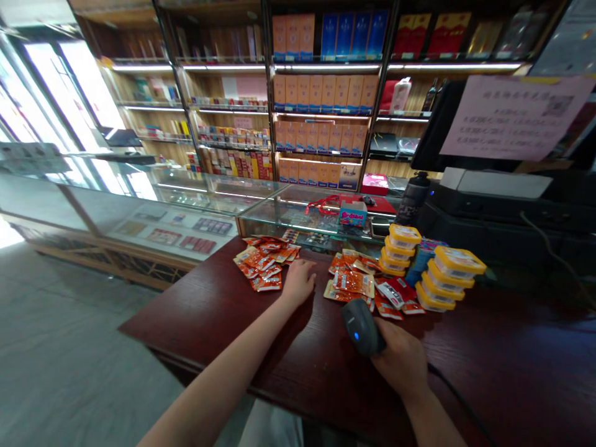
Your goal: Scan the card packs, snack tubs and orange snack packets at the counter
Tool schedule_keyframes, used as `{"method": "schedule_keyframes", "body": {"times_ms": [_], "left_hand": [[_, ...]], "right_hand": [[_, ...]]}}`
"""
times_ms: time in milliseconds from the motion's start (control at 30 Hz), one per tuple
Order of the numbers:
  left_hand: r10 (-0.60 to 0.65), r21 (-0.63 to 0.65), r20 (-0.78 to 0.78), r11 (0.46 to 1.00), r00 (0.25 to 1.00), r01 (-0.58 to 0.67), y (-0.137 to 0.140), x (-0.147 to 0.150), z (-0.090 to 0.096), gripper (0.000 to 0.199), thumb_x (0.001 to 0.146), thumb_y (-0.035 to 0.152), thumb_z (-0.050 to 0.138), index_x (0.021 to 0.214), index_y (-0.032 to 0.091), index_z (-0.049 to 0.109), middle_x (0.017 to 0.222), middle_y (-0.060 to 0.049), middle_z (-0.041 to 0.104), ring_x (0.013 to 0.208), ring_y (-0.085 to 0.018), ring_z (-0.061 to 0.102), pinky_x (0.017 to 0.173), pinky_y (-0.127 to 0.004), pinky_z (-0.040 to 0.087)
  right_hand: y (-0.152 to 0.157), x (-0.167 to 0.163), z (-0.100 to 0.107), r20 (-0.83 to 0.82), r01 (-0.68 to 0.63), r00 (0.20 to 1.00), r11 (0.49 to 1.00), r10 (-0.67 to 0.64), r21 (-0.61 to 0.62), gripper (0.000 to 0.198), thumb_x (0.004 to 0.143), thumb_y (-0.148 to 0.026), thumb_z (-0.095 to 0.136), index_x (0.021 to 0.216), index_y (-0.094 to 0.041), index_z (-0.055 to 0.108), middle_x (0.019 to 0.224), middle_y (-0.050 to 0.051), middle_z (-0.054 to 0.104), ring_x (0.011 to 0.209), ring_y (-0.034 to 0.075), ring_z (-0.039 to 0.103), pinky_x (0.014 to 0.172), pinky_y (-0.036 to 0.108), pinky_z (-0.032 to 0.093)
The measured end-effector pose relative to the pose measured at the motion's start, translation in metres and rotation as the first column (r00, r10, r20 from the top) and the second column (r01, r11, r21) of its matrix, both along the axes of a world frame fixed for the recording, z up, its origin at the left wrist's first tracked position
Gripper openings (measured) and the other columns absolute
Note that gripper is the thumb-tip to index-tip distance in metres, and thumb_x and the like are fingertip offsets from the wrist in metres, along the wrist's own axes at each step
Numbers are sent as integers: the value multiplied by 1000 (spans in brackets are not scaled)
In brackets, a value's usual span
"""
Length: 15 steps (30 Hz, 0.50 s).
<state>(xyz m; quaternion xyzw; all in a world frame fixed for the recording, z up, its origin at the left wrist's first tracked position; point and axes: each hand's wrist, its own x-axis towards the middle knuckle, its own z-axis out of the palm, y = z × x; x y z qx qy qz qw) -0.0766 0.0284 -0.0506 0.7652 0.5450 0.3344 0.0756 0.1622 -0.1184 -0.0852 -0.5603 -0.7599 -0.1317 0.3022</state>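
Holding the scanner: our right hand (403, 357) has its fingers wrapped round the handheld scanner (361, 326), whose body slants away from us and leftward, with a blue light on top.
Left fingers: our left hand (298, 282) rests low over the desk (200, 316), its fingers bent and close together; we cannot tell whether they hold anything underneath.
Left packets: the left pile of orange packets (265, 267) lies just beside that hand, to its left and slightly forward; whether they touch we cannot tell.
Right packets: the right pile of orange packets (354, 282) sits across a strip of bare wood, to the left hand's right, and just beyond the scanner's head.
Nearer hand: for the left pile, clearly our left; for the right pile, we judge the scanner's nose closest.
Yellow tubs: two stacks (447, 282) stand behind and right of those packets.
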Motion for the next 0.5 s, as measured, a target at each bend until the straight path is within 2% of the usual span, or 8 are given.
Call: {"method": "schedule_keyframes", "body": {"times_ms": [100, 167, 233, 333, 367, 400, 433, 500], "left_hand": [[140, 68, -36, 988, 989, -137, -12, -26, 6, 26, 81, 17, 53, 103, 21, 67, 108, -10, 62, 110, -26, 53, 100, -40, 39], [301, 114, -49, 949, 952, -294, -15, -42, 11, 28, 82, 19, 52, 106, 22, 65, 115, -10, 59, 115, -28, 49, 102, -42, 36], [506, 135, -25, 856, 862, -498, -14, -56, 15, 34, 82, 24, 54, 115, 20, 60, 124, -14, 53, 121, -32, 43, 103, -45, 33], [758, 30, 53, 649, 650, -760, -6, -76, 18, 55, 79, 37, 60, 126, 10, 49, 128, -23, 46, 121, -39, 40, 97, -49, 36], [803, -33, 72, 594, 591, -803, -4, -82, 17, 63, 78, 42, 61, 128, 8, 45, 127, -25, 45, 119, -40, 42, 94, -49, 38], [826, -91, 87, 563, 556, -822, -1, -87, 16, 69, 77, 45, 61, 130, 6, 42, 127, -26, 45, 118, -40, 43, 92, -49, 39], [834, -134, 97, 551, 543, -823, 0, -91, 13, 73, 77, 48, 61, 132, 6, 39, 127, -26, 46, 118, -40, 43, 92, -49, 39], [825, -161, 120, 566, 553, -809, 2, -96, 8, 74, 77, 49, 61, 134, 9, 36, 128, -25, 46, 119, -39, 43, 93, -49, 38]], "right_hand": [[-2, -1, -1, 5, 16, 1000, 1000, -16, -10, 25, 79, -23, 53, 101, -18, 63, 89, 6, 72, 71, 18, 66, 63, 26, 44], [-3, -2, -2, -12, 36, 999, 999, -36, -20, 25, 79, -22, 52, 101, -19, 63, 89, 6, 72, 71, 19, 66, 63, 27, 44], [-4, -3, -2, -33, 47, 998, 998, -48, -31, 26, 78, -22, 51, 101, -20, 63, 89, 5, 72, 72, 19, 66, 63, 28, 44], [-5, -5, -2, -42, 46, 998, 999, -47, -26, 26, 79, -21, 50, 101, -20, 63, 89, 5, 72, 74, 20, 67, 65, 28, 44], [-5, -6, -1, -38, 50, 998, 998, -51, -24, 26, 79, -21, 49, 101, -20, 63, 89, 5, 72, 74, 20, 67, 65, 28, 44], [-5, -6, -1, -33, 56, 998, 998, -56, -24, 26, 79, -21, 49, 101, -20, 63, 88, 5, 72, 73, 20, 67, 64, 28, 44], [-5, -6, -1, -29, 61, 998, 998, -61, -25, 26, 79, -21, 49, 101, -20, 64, 87, 5, 72, 72, 20, 67, 64, 28, 44], [-5, -6, 0, -23, 67, 997, 997, -67, -30, 25, 79, -20, 49, 100, -20, 64, 85, 5, 72, 72, 20, 67, 64, 28, 43]]}}
